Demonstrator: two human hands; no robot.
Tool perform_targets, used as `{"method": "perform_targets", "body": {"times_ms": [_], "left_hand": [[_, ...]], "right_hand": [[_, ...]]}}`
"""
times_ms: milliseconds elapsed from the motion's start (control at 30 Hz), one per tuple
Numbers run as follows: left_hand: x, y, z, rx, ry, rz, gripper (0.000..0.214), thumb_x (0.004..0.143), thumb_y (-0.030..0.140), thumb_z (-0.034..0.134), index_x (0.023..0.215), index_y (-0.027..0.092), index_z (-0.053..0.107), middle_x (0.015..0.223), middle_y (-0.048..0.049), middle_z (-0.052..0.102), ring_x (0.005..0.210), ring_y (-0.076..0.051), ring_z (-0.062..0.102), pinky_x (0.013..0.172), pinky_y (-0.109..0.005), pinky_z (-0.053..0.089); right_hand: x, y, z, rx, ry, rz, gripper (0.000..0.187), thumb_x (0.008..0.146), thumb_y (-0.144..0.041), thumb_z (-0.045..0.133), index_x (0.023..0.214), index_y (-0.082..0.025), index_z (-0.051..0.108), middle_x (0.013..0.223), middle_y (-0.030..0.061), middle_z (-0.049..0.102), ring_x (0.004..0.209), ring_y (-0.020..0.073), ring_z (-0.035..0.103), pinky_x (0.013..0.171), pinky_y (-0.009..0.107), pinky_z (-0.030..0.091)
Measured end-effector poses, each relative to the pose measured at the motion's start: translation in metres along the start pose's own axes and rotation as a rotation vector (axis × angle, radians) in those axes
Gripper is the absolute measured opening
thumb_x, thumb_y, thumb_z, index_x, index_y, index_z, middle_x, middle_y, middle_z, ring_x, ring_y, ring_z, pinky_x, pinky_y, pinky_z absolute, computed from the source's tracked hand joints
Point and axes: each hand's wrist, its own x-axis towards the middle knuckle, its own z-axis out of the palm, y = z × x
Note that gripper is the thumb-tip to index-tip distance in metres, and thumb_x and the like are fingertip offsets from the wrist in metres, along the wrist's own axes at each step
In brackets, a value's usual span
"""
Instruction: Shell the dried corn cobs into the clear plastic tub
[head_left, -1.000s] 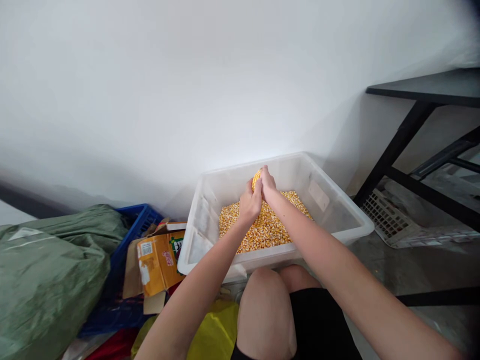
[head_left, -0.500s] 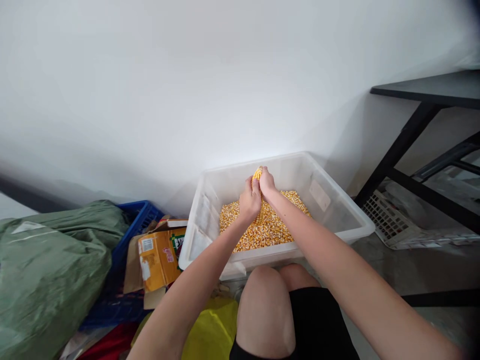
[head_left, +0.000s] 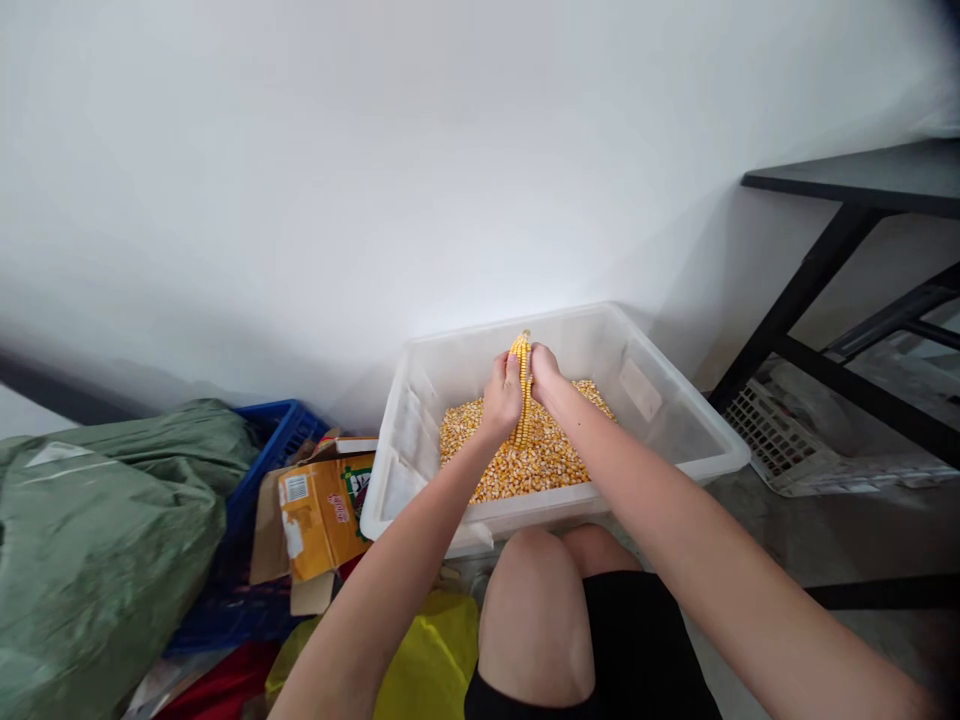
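Both my hands grip one yellow corn cob (head_left: 523, 400), which stands nearly upright with its tip showing above my fingers. My left hand (head_left: 502, 395) wraps it from the left, thumb laid along the rows of kernels. From the right, my right hand (head_left: 544, 372) closes on its upper part, and those fingers are partly hidden. Below the cob lies a bed of loose corn kernels (head_left: 517, 478) in a white translucent plastic tub (head_left: 675, 415). My forearms reach over the tub's near rim.
Left of the tub are a torn orange cardboard box (head_left: 326, 515), a blue crate (head_left: 251, 470) and a green bag (head_left: 112, 540). A yellow bag (head_left: 427, 660) lies by my knee. On the right stand a black-framed table (head_left: 825, 255) and a white basket (head_left: 780, 430). A wall rises behind.
The cob now shows more of its length between my hands. My right hand has shifted slightly right and down, off the cob's tip. The tub stays in place.
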Motion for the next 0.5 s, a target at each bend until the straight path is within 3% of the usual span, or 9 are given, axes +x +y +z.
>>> {"method": "perform_targets", "body": {"times_ms": [100,200,333,500], "left_hand": [[0.007,-0.003,-0.001,-0.098,-0.017,0.016,0.054,0.096,0.052,0.021,0.115,0.016,0.057,0.118,-0.0102,0.063,0.113,-0.022,0.056,0.1,-0.033,0.038],[0.011,-0.008,-0.009,-0.072,-0.016,-0.053,0.053,0.095,0.052,0.023,0.113,0.017,0.058,0.117,-0.0101,0.064,0.113,-0.023,0.055,0.1,-0.034,0.038],[0.011,-0.016,-0.019,0.042,0.005,-0.113,0.052,0.093,0.057,0.027,0.116,0.021,0.057,0.12,-0.01,0.063,0.116,-0.027,0.054,0.1,-0.039,0.036],[0.01,-0.018,-0.015,0.11,0.005,-0.182,0.061,0.087,0.067,0.031,0.111,0.019,0.059,0.111,-0.0153,0.067,0.109,-0.032,0.058,0.096,-0.044,0.038]], "right_hand": [[-0.003,-0.005,-0.006,0.029,0.003,0.111,0.02,0.088,-0.029,0.044,0.072,-0.02,0.052,0.052,-0.0007,0.049,0.053,0.0158,0.053,0.05,0.024,0.045],[-0.005,-0.009,-0.014,-0.003,0.002,0.153,0.02,0.087,-0.028,0.047,0.071,-0.019,0.054,0.052,0.0005,0.052,0.051,0.015,0.053,0.051,0.025,0.045],[-0.007,-0.018,-0.021,-0.013,0.061,0.171,0.033,0.093,-0.037,0.038,0.073,-0.017,0.055,0.06,0.0046,0.059,0.056,0.0153,0.058,0.055,0.027,0.048],[-0.014,-0.024,-0.013,-0.011,-0.042,0.135,0.043,0.092,-0.055,0.032,0.075,-0.02,0.052,0.063,0.004,0.059,0.055,0.0157,0.055,0.052,0.028,0.047]]}}
